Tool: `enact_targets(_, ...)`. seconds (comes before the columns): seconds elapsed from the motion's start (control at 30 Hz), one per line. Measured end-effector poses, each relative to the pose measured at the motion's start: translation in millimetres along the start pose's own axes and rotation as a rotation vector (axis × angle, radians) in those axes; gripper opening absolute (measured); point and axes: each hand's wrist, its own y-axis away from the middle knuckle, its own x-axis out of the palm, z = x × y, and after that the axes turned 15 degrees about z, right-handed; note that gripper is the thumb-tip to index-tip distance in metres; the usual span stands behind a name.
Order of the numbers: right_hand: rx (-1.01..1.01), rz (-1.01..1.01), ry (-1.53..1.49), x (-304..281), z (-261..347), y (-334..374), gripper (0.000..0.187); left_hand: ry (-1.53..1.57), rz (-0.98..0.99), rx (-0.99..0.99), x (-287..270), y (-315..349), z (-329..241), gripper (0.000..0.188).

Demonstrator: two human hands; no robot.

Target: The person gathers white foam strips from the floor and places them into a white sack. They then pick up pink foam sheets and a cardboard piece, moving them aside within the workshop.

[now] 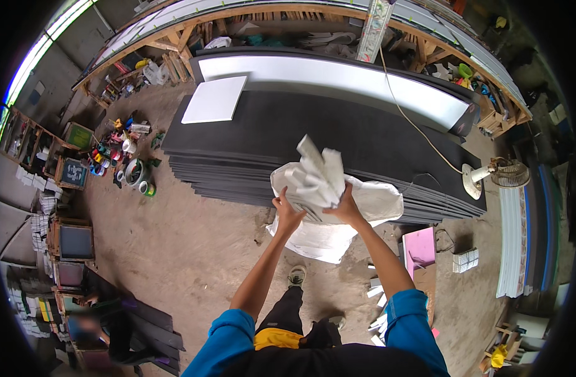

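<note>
A loose bundle of white strips (322, 176), blurred by motion, fans upward between my two hands. My right hand (345, 208) is closed round the bundle's lower right side. Lower on the left, my left hand (290, 217) is curled against the bundle's left part, close to the edge of a white sack (322, 244). The sack sags below and behind my hands, its wide upper part spreading right against a stack of dark sheets (269, 132). Exactly where the strips end and the sack begins is hard to make out.
On the dark stack lie a white panel (215, 99) and a fan (489, 176) with a trailing cord. Paint pots (135, 171) crowd the floor at left. A pink board (419, 247) and white offcuts lie at right. Another person (112, 327) is at lower left.
</note>
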Motion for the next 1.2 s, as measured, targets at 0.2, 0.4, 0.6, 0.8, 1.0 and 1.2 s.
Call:
enact_targets(0.2,0.3,0.405,0.358,-6.9,-39.4,10.0,0.04,-0.086,-0.07,0.073,2.8,-2.6,4.5,0.083)
enact_targets(0.4,0.056,-0.049,0.241,-112.5,-60.7,56.1,0.021,-0.439,-0.429,-0.093,45.0,7.2,-64.6,0.073)
enact_targets(0.6,0.226,-0.485,0.55,-254.8,-133.2,124.0,0.019,-0.453,-0.151,0.371,155.2,-20.8,-115.7,0.052)
enact_targets(0.8,0.492,-0.617,0.614,-300.1,-166.1,113.5,0.032,-0.581,0.023,0.42,276.5,-89.3,-144.9,0.033)
enact_targets(1.0,0.353,-0.496,0.574,-319.7,-205.8,124.0,0.023,-0.847,-0.166,0.298,346.2,-126.1,-146.6,0.021)
enact_targets(1.2,0.347,-0.421,0.496,-329.9,-203.3,123.4,0.012,-0.584,0.034,0.271,336.1,-142.8,-145.4,0.016)
